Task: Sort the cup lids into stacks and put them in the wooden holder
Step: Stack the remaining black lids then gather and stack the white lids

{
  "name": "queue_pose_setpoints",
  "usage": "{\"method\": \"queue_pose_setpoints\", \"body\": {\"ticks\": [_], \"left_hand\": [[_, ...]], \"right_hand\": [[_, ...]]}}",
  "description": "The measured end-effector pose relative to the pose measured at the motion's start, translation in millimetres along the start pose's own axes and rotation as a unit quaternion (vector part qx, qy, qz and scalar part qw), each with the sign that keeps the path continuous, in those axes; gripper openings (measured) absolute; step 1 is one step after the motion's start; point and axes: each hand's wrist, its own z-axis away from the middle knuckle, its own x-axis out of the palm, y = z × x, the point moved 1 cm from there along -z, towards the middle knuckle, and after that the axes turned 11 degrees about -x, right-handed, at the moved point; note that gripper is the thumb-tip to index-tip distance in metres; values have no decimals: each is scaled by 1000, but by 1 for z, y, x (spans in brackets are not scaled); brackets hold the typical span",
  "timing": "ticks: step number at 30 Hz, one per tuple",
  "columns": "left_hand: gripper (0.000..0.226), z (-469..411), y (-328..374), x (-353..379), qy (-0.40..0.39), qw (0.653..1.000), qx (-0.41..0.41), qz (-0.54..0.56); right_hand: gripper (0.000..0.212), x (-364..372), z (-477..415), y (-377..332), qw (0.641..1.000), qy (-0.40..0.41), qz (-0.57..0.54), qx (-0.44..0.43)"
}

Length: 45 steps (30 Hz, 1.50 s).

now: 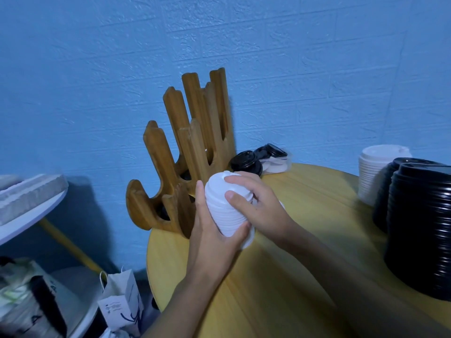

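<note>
Head camera, looking down over the person's arms: both hands are wrapped around one stack of white plastic cup lids [225,206], held up off the round yellow wooden table [280,276]. The left hand [214,230] cups it from below and the near side, thumb up along one flank and fingers curled under the bottom lids. The right hand [258,203] clamps it from the far side, thumb pressed on the ribbed edges and fingers hooked over the domed top lid. Neither hand has any slack; both are closed firmly on the stack.

The stack's long axis is tilted, with its top leaning away from the person and slightly left. That is toward the tall slotted wooden holder [190,147], which stands just beyond the grip and to its left, at the table's edge. The left hand is the nearer one to it. The holder's cradles slope much the same way the stack leans, so I'd judge a short push forward and left would seat it.

The lids look nested tight and even, apart from one at the bottom that flares out wider. Dark shapes sit in the lower cradles, possibly black lids, but it's too shadowed to be sure.
</note>
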Motion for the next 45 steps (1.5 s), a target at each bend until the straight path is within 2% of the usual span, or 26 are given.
{"method": "queue_pose_setpoints", "body": {"ticks": [5,9,11,14,16,18,19,23,29,32,34,38,45], "left_hand": [[114,1,1,1,-1,1000,27,-13],[97,0,-2,2,-7,999,37,-17],[93,0,-3,2,-5,999,28,-22],[92,0,-2,1,3,999,29,-32],[91,0,-3,2,9,999,26,-25],[90,-1,-3,2,17,1000,19,-16],[91,-1,-3,2,21,1000,17,-14],[92,-2,-4,2,28,1000,10,-10],[93,-2,-4,2,26,1000,6,-12],[94,-2,-4,2,28,999,10,-15],[94,-2,-3,2,26,1000,9,-13],[92,-1,-3,2,23,1000,8,-10],[91,0,-4,3,9,1000,19,-7]], "right_hand": [[35,1,-2,5,999,-1,48,-7],[43,3,-1,7,997,-11,81,11],[40,1,-1,6,997,-22,73,4],[29,-16,-2,15,997,54,45,21],[31,-34,-1,31,984,77,145,66],[32,-46,3,47,954,6,276,113],[32,-49,5,52,942,-31,308,132],[47,-48,9,63,919,-116,337,169],[54,-51,10,60,943,-117,259,172],[68,-52,10,59,937,-161,254,178],[76,-53,9,56,940,-162,248,170],[84,-55,4,44,972,-72,181,132],[96,-56,-3,23,996,47,46,65]]}}
